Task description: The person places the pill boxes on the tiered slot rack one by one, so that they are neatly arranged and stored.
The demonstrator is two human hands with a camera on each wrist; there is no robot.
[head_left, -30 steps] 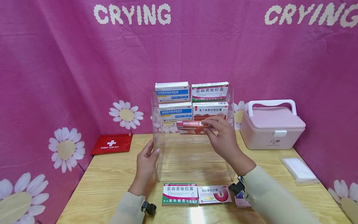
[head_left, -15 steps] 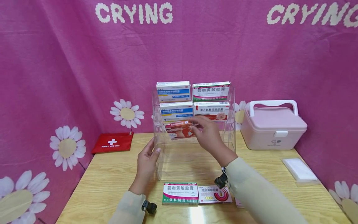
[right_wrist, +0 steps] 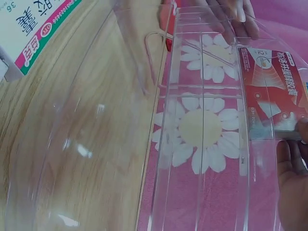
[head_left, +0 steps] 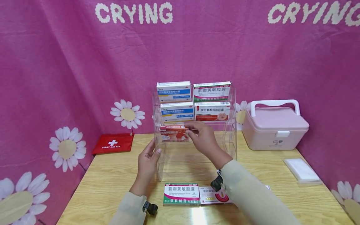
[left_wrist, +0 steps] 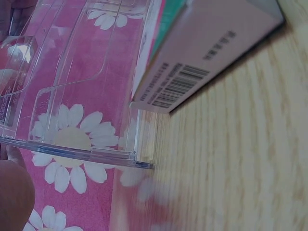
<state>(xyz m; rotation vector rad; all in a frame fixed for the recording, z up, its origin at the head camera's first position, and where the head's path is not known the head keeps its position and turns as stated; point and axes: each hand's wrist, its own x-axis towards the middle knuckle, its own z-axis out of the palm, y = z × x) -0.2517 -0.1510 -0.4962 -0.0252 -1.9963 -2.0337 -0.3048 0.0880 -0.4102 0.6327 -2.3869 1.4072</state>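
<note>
A red medicine box (head_left: 172,134) stands at the left of the third tier of a clear stepped display rack (head_left: 194,168), its printed front facing me. My right hand (head_left: 204,140) pinches the box's right end between thumb and fingers. Through the clear plastic, the right wrist view shows the same red box (right_wrist: 272,86) and the fingers (right_wrist: 288,159) at its end. My left hand (head_left: 147,162) holds the rack's left side, its thumb by the front edge. In the left wrist view, part of that hand (left_wrist: 14,192) shows beside the clear side panel (left_wrist: 91,153).
Two blue-and-white boxes (head_left: 177,112), a green-and-pink box (head_left: 212,92) and a red-and-white box (head_left: 212,112) fill the upper tiers. On the table lie a green-and-white box (head_left: 181,194) and a pink-and-white box (head_left: 208,195). Behind are a red pouch (head_left: 113,143) and pink case (head_left: 275,128).
My right hand has carried the red box left and slightly down along the third tier, and its front has turned toward me. My left hand stays on the rack's side.
</note>
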